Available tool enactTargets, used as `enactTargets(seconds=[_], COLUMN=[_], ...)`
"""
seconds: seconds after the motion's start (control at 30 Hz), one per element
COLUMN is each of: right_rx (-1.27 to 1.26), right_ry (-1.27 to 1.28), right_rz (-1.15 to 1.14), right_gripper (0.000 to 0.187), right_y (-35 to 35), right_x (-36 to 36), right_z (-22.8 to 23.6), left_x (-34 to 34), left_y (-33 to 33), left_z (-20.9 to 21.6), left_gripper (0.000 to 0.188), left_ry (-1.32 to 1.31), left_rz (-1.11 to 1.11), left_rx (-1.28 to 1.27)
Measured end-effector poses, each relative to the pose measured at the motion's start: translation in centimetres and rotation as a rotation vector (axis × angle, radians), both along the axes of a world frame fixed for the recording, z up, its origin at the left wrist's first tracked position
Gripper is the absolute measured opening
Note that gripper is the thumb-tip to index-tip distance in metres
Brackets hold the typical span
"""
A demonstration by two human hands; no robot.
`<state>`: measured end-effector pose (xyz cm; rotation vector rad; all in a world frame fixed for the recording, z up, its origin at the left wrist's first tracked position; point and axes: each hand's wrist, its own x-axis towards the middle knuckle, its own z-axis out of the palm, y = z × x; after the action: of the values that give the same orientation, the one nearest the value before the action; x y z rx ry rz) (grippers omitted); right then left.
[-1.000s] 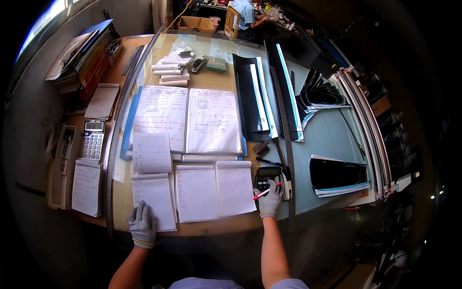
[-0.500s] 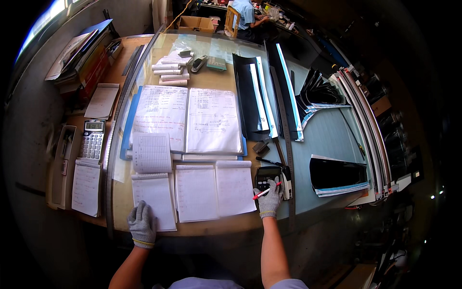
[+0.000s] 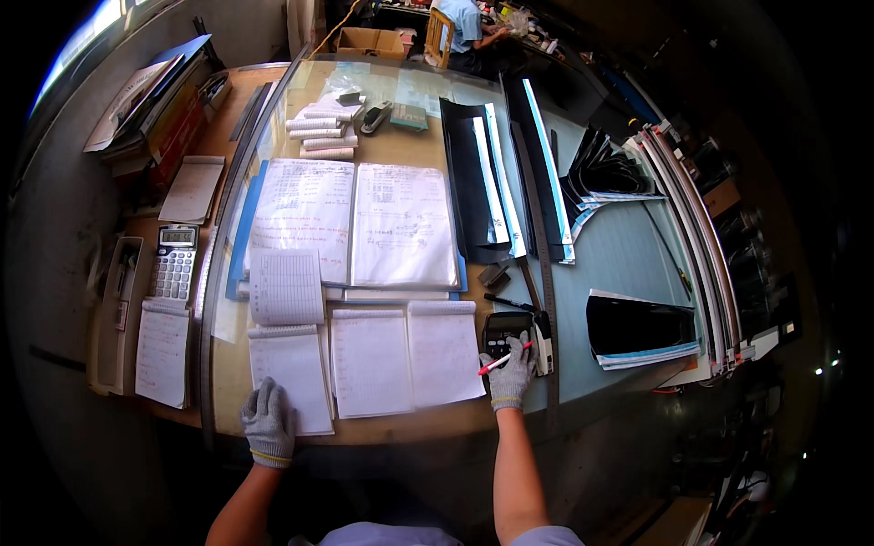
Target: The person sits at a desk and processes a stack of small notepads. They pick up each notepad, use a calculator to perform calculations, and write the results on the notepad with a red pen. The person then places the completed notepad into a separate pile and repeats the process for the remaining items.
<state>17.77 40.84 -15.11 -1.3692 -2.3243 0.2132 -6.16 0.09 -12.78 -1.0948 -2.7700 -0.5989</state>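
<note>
Right hand (image 3: 512, 375) over the near-right calculator (image 3: 506, 329), fingers closed round a pen (image 3: 496, 365) while reaching the keys — a stray fingertip could hit the wrong one, and that pen's end, right by the right notepad (image 3: 448, 358), could mark its sheet. Left hand (image 3: 269, 423), fingers extended, gripping nothing visible, rests on the near-left pad (image 3: 296, 378) — a sideways push could skew it!

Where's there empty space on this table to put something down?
The blue tabletop has room between the upper black bundle and lower black bundle, right of the long ruler. A smaller tan patch lies between the green box and open folder. It's crowded around the right hand, at the black calculator, and the left hand, on a notepad.
</note>
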Motion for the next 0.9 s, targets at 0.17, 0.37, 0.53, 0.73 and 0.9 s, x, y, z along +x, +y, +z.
enactTargets(seconds=[0.17,0.37,0.53,0.73,0.9], right_rx=[0.002,-0.023,0.038,-0.016,0.116], right_ry=[0.102,0.457,0.324,0.390,0.324], right_rz=[0.043,0.142,0.322,0.293,0.363], right_gripper=[0.064,0.032,0.024,0.017,0.015], right_y=[0.2,-2.3,-4.6,-5.5,-4.9], right_x=[0.3,2.4,3.0,2.2,2.1], right_z=[0.1,0.3,1.1,0.3,-0.2], left_x=[0.0,0.1,0.2,-0.3,-0.3], left_y=[0.2,0.4,0.5,0.0,0.2], left_z=[-0.2,-0.5,-0.3,-0.5,0.4], left_gripper=[0.051,0.053,0.052,0.049,0.049], left_ry=[0.032,0.028,0.047,0.031,0.027], left_rz=[-0.009,0.017,0.007,-0.001,0.004], left_rx=[-0.009,-0.012,-0.018,-0.037,-0.044])
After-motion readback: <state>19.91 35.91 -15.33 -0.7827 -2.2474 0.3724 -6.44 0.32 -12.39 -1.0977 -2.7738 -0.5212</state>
